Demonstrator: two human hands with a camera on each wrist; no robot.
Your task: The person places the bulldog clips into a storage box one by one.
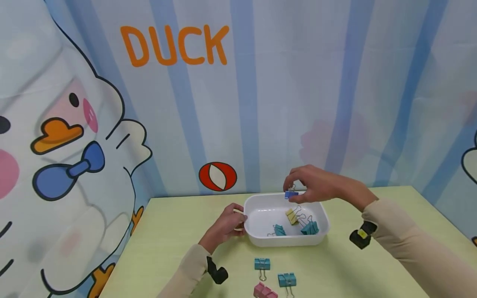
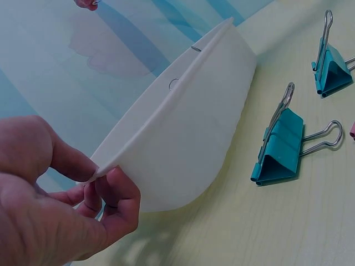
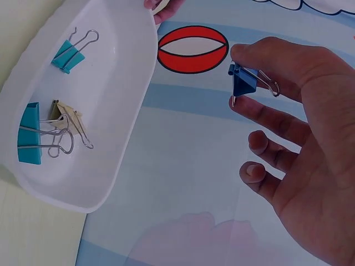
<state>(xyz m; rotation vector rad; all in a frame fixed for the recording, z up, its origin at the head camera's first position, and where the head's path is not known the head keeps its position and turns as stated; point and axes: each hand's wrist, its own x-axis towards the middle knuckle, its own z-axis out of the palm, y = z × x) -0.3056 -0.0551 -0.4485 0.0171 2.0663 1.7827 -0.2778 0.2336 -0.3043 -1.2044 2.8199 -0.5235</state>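
Observation:
A white plastic tray (image 1: 251,231) stands on the pale green table (image 1: 171,231). Inside it lie a yellow binder clip (image 1: 292,216) and two teal clips (image 1: 310,227). My left hand (image 1: 227,225) pinches the tray's left rim (image 2: 138,136) between thumb and fingers. My right hand (image 1: 313,184) hovers over the tray's far edge and pinches a dark blue binder clip (image 1: 291,194) between thumb and forefinger (image 3: 244,83). The right wrist view shows the tray (image 3: 125,111) with the clips inside.
Two teal clips (image 1: 262,264) (image 1: 287,280) and a pink clip (image 1: 264,291) lie on the table in front of the tray. A printed curtain with a duck and a red oval (image 1: 218,176) rises close behind the table. The table's left edge is near my left arm.

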